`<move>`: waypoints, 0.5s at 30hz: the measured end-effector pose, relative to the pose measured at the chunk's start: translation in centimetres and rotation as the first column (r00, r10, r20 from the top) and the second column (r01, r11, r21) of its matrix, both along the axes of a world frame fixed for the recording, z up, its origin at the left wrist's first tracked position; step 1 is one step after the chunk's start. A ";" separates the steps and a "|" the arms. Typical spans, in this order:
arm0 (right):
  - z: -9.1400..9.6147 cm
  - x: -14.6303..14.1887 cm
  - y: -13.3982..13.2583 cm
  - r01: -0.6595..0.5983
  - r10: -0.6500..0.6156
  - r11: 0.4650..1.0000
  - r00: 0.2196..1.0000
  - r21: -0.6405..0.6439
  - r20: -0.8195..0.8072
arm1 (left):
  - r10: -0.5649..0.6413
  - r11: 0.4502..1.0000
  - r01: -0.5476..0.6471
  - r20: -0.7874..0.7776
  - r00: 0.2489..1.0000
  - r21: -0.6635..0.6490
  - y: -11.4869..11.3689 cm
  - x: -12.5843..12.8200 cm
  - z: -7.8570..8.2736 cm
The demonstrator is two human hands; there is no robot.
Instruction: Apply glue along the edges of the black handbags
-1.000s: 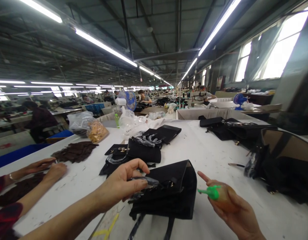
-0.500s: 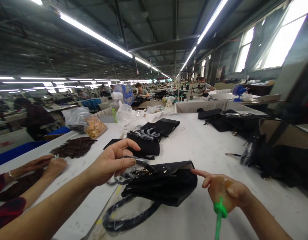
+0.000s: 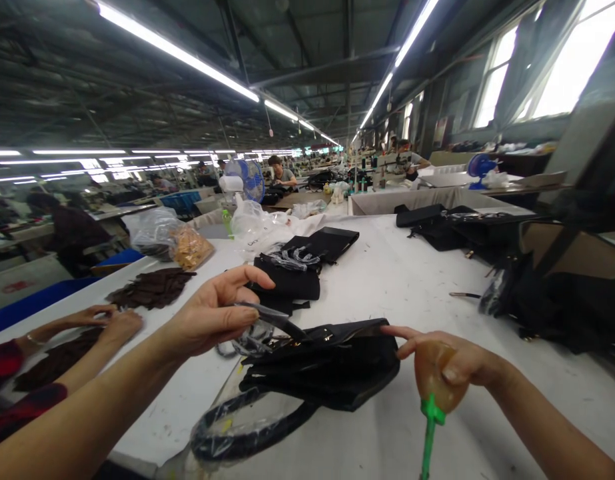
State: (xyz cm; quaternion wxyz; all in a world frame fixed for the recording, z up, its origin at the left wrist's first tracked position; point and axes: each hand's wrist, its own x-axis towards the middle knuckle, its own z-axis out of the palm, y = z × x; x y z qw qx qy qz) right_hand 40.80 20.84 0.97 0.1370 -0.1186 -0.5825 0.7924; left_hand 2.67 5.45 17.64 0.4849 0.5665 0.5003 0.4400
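A black handbag (image 3: 332, 373) lies on its side on the white table in front of me. My left hand (image 3: 220, 310) is closed in a pinch on a thin black strap (image 3: 282, 322) that runs to the bag's upper edge. Wrapped in clear plastic, one bag handle (image 3: 257, 443) loops toward me on the table. In my right hand (image 3: 452, 367) is a squeeze bottle (image 3: 437, 380) with amber contents, its green nozzle (image 3: 429, 433) pointing down. The stretched index finger of that hand touches the bag's right corner.
Black bag pieces (image 3: 292, 277) with wrapped handles lie beyond the bag. More black bags (image 3: 562, 300) stand at right. A co-worker's hands (image 3: 114, 327) handle dark brown strips at left, near a brown pile (image 3: 150, 288). A blue fan (image 3: 250, 180) stands farther back.
My left hand has moved slightly left and down, drawing the strap out straighter. The right hand with the bottle has shifted slightly, its index finger staying on the bag's corner.
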 end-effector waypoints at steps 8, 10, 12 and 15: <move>1.5 0.2 0.6 -0.071 0.045 0.975 0.990 0.209 0.131 | 0.027 0.999 -0.028 0.029 0.999 0.019 -0.2 -0.2 0.2; 1.6 0.0 0.5 -0.052 0.031 0.985 0.991 0.163 0.127 | 0.015 0.999 -0.016 0.041 0.999 0.036 -0.2 -0.3 0.1; 1.3 -0.3 0.3 -0.020 0.012 0.996 0.996 0.092 0.087 | 0.013 0.999 -0.014 0.035 0.999 0.044 -0.1 -0.2 0.0; 0.7 -0.9 -0.7 0.009 -0.009 0.998 1.000 -0.059 0.006 | 0.063 0.997 -0.061 -0.045 0.997 0.049 0.5 0.8 -0.1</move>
